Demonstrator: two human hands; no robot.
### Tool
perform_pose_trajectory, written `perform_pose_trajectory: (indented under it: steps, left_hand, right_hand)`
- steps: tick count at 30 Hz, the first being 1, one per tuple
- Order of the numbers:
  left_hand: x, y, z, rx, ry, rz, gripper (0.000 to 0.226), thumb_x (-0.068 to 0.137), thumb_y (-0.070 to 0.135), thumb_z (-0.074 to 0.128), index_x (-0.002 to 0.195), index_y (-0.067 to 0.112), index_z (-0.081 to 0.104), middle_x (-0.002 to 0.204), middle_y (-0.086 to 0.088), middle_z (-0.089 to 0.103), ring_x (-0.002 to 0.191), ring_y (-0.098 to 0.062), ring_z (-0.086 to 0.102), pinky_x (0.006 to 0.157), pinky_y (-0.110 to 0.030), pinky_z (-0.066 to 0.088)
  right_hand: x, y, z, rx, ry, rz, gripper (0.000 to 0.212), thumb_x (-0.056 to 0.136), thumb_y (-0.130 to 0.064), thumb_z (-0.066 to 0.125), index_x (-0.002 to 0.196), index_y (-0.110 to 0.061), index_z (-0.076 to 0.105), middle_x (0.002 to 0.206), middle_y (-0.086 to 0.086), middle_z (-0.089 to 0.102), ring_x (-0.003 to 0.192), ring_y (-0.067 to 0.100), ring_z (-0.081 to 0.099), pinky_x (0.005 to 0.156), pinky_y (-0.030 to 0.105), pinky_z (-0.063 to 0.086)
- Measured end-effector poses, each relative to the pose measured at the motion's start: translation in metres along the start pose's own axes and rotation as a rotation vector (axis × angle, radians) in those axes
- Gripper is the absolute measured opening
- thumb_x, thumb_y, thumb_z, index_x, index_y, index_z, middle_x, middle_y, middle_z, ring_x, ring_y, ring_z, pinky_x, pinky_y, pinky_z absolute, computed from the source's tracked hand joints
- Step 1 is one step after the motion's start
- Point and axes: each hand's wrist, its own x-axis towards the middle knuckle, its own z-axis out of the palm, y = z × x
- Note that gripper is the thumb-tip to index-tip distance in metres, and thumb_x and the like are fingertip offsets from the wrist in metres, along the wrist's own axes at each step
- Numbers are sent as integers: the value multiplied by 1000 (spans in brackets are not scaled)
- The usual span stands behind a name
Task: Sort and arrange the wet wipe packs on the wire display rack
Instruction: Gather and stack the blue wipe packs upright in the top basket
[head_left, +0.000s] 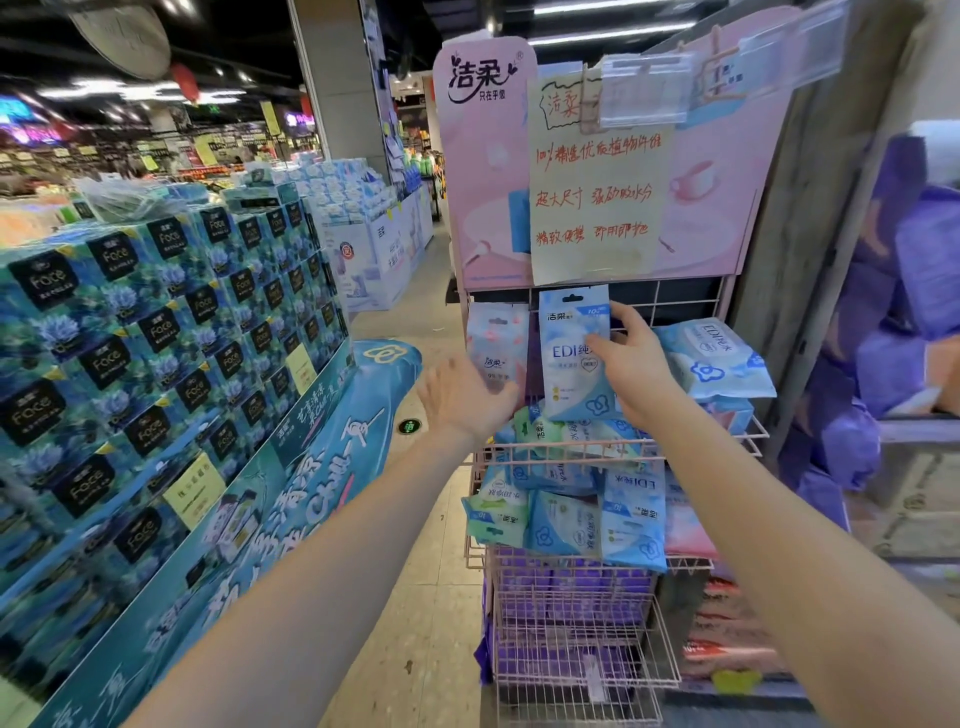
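Observation:
A pink wire display rack (691, 306) stands ahead under a pink brand board. My right hand (631, 358) grips a blue EDI wet wipe pack (569, 353) by its right edge, held upright against the rack's upper grid. To its left hangs a pale pink and blue wipe pack (496, 338). My left hand (465, 397) hovers with fingers spread just below and left of that pack, holding nothing. A larger blue EDI pack (714, 364) lies on the upper shelf at right. Several blue and green wipe packs (563, 512) lie jumbled in the middle basket.
A tall stack of blue "Face" tissue boxes (156, 338) fills the left side. A handwritten paper sign (597, 192) hangs on the board. Purple packs (571, 592) fill the lower basket and more purple goods (893, 312) sit at right. A tiled aisle (415, 597) runs between.

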Motion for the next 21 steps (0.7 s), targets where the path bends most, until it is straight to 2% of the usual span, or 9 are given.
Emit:
perform_pose_trajectory:
  steps: [2, 3, 5, 6, 9, 13, 15, 18, 21]
  left_hand:
    - [-10, 10, 2, 119, -165, 70, 44, 87, 63, 50, 84, 21, 62, 94, 0, 64, 103, -28, 59, 92, -46, 33]
    - [-13, 15, 3, 203, -307, 70, 53, 88, 69, 45, 89, 21, 67, 99, -3, 67, 109, -31, 59, 94, -47, 32]
    - [-15, 23, 3, 367, -552, 37, 77, 91, 80, 34, 120, 17, 67, 127, -10, 63, 128, -34, 52, 109, -51, 31]
    - [-15, 28, 1, 398, -603, 15, 84, 92, 81, 33, 132, 13, 61, 137, -12, 58, 134, -35, 48, 116, -53, 28]
    - [-8, 30, -4, 381, -652, -5, 89, 88, 84, 40, 137, 11, 55, 143, -12, 55, 138, -37, 45, 121, -58, 23]
    - [0, 22, -5, 284, -708, -21, 116, 55, 99, 54, 140, 20, 56, 144, -7, 56, 133, -35, 49, 117, -56, 35]
    - [0, 26, -8, 222, -711, -37, 113, 60, 91, 65, 144, 16, 52, 145, -5, 52, 133, -32, 48, 115, -51, 39]
    - [-1, 31, -14, 85, -727, -73, 101, 72, 70, 79, 147, 10, 47, 146, -9, 51, 129, -27, 50, 112, -46, 45]
    - [-2, 33, -17, -24, -693, -101, 100, 61, 61, 89, 140, 11, 52, 141, -6, 55, 124, -27, 54, 108, -46, 48]
  right_hand:
    - [-2, 1, -2, 5, 4, -4, 36, 98, -6, 56, 123, -31, 55, 115, 5, 70, 101, 25, 71, 86, 46, 60]
    - [-3, 1, -3, -3, 1, -8, 36, 98, -6, 56, 124, -30, 55, 115, 5, 70, 101, 25, 71, 86, 46, 60]
    - [-5, 0, -5, -32, -14, -22, 37, 98, -6, 55, 126, -29, 55, 116, 6, 70, 101, 24, 71, 86, 45, 60]
    - [-6, 0, -6, -43, -17, -24, 36, 98, -5, 54, 126, -29, 55, 117, 7, 69, 102, 24, 70, 86, 44, 59]
    - [-9, -2, -7, -54, -14, -23, 34, 99, -5, 53, 120, -32, 53, 117, 6, 69, 101, 23, 69, 83, 40, 59]
    - [-13, 1, -8, -99, -24, -37, 35, 99, -6, 52, 125, -29, 53, 119, 4, 67, 101, 17, 67, 75, 29, 55]
    - [-14, 4, -8, -107, -20, -30, 35, 100, -6, 51, 129, -27, 53, 120, 3, 67, 101, 14, 67, 74, 27, 54]
    - [-14, 5, -8, -112, -10, -21, 40, 100, -8, 51, 136, -25, 51, 125, 2, 65, 105, 17, 67, 82, 33, 56]
    - [-13, 2, -7, -117, 0, -19, 42, 100, -10, 52, 138, -26, 50, 125, 2, 65, 107, 17, 66, 83, 32, 55]
